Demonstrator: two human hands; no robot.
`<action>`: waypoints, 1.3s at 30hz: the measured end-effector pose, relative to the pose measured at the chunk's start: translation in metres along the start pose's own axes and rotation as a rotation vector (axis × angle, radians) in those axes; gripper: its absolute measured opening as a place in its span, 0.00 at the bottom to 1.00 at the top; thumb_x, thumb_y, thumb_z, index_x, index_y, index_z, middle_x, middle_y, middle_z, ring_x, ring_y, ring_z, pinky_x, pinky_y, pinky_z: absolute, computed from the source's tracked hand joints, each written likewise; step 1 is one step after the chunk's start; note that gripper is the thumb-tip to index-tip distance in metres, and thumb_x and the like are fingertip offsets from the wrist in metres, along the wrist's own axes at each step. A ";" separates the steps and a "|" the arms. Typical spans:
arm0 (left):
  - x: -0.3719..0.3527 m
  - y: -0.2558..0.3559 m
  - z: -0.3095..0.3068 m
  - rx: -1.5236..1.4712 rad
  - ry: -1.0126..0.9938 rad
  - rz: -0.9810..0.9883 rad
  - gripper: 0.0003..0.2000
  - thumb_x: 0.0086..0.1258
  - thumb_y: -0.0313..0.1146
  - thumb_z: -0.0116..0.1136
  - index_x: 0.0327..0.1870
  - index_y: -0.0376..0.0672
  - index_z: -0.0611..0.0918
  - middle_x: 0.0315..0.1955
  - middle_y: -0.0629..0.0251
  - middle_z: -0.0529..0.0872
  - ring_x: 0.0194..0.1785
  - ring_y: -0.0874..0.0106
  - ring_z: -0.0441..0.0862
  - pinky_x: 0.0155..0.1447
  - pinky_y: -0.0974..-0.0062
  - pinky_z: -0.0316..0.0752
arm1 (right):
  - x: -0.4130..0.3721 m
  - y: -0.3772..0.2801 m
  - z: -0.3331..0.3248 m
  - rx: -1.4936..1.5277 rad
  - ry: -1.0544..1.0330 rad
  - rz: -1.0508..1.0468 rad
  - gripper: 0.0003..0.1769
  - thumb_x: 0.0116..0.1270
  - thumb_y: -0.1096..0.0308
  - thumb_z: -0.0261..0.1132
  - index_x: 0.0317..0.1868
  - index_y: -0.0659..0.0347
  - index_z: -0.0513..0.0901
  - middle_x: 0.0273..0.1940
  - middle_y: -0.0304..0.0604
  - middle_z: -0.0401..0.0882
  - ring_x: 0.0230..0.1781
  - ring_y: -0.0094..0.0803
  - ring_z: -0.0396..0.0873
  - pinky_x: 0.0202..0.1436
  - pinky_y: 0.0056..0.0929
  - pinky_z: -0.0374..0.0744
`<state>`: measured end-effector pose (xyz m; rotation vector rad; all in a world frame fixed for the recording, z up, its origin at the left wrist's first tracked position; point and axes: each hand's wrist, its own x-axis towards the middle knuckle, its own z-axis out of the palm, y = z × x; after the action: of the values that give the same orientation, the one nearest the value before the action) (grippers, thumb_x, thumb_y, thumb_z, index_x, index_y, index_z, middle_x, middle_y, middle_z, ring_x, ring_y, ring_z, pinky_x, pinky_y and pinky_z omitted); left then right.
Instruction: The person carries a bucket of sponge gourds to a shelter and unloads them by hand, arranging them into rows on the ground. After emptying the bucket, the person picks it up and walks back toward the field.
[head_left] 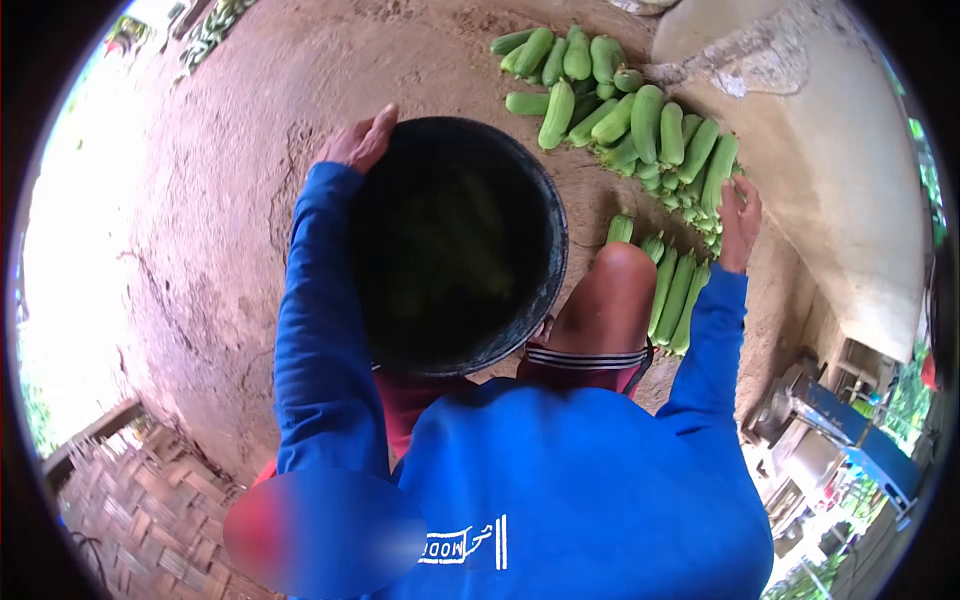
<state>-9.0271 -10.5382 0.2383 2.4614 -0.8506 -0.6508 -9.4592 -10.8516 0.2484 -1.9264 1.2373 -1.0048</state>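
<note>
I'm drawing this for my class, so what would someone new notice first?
Probably the big dark bucket in front of the person, with the left hand at its rim. Then the bright blue top below it, and the green vegetables heaped on the ground, the right hand at their right end.

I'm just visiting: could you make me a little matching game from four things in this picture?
1. Left hand
2. Right hand
3. Woven panel
4. Long-sleeved top

A. Blue with white lettering
B. At the rim of the dark tub
C. Lower left of the picture
D. By the heaped green vegetables

Pairs: 1-B, 2-D, 3-C, 4-A
</note>
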 end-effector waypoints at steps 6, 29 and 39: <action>-0.007 0.010 -0.006 0.008 -0.019 -0.007 0.36 0.67 0.68 0.34 0.42 0.42 0.84 0.40 0.45 0.84 0.53 0.50 0.79 0.58 0.59 0.70 | -0.109 -0.197 0.098 -0.093 -0.642 -0.772 0.11 0.54 0.65 0.68 0.37 0.60 0.81 0.39 0.48 0.77 0.39 0.42 0.79 0.43 0.37 0.78; -0.011 0.018 -0.007 0.090 0.060 -0.060 0.35 0.64 0.68 0.37 0.41 0.43 0.84 0.41 0.45 0.84 0.52 0.49 0.79 0.56 0.58 0.72 | -0.147 -0.123 0.253 -0.777 -1.559 -0.245 0.30 0.62 0.38 0.56 0.51 0.54 0.83 0.52 0.49 0.81 0.54 0.45 0.78 0.56 0.40 0.75; 0.002 -0.003 -0.001 -0.043 0.065 0.016 0.34 0.68 0.65 0.41 0.47 0.38 0.82 0.39 0.49 0.85 0.51 0.58 0.80 0.56 0.66 0.70 | -0.039 -0.207 -0.017 -0.031 -1.377 -0.065 0.43 0.54 0.38 0.65 0.55 0.71 0.76 0.47 0.46 0.80 0.45 0.33 0.78 0.48 0.27 0.76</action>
<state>-9.0241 -10.5371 0.2373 2.4209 -0.8224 -0.5747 -9.3919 -10.7428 0.4168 -1.9784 0.3497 0.4020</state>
